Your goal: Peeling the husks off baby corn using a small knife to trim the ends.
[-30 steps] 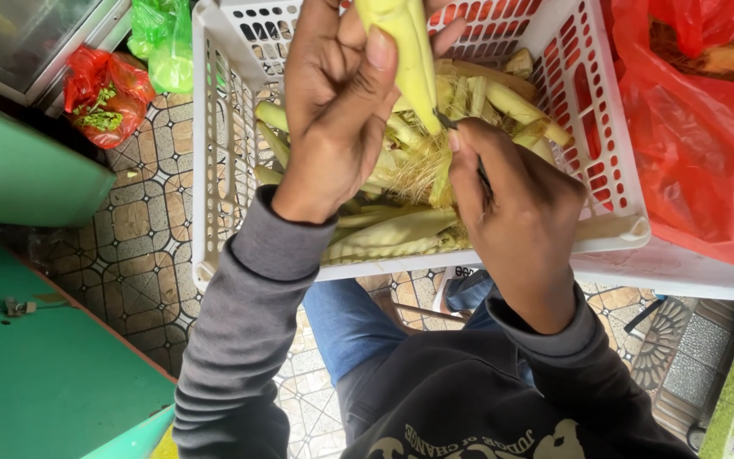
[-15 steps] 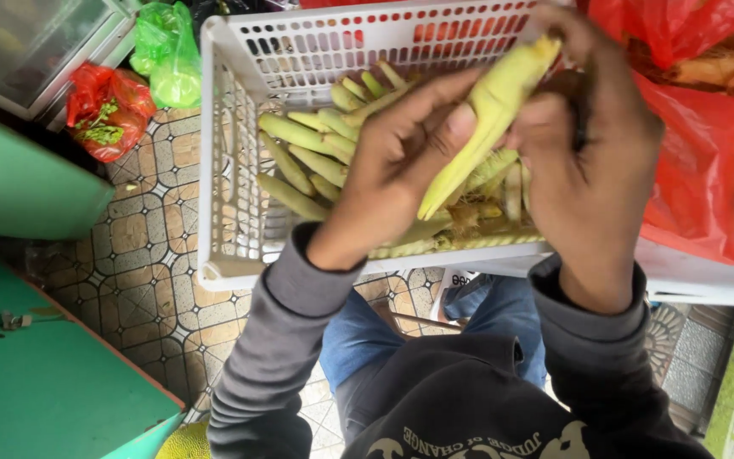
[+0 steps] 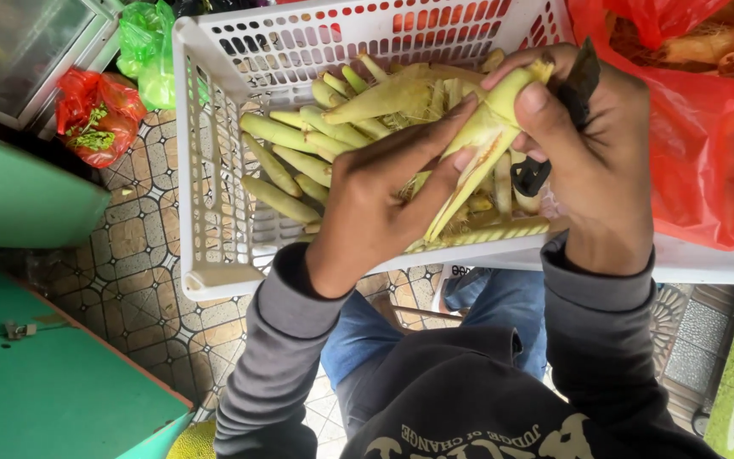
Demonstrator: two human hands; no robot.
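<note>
Over the near rim of the white basket (image 3: 214, 212), you held a husked baby corn ear (image 3: 477, 149) between both hands. Your left hand (image 3: 384, 204) wrapped its lower half with the fingers laid along the husk, a closed grip; your right hand (image 3: 588, 161) pinched the upper end while also clasping a small black knife (image 3: 584, 72). The ear looked light and fairly stiff, its leafy husk soft and likely to slip, so holding the firm middle seemed safest.
</note>
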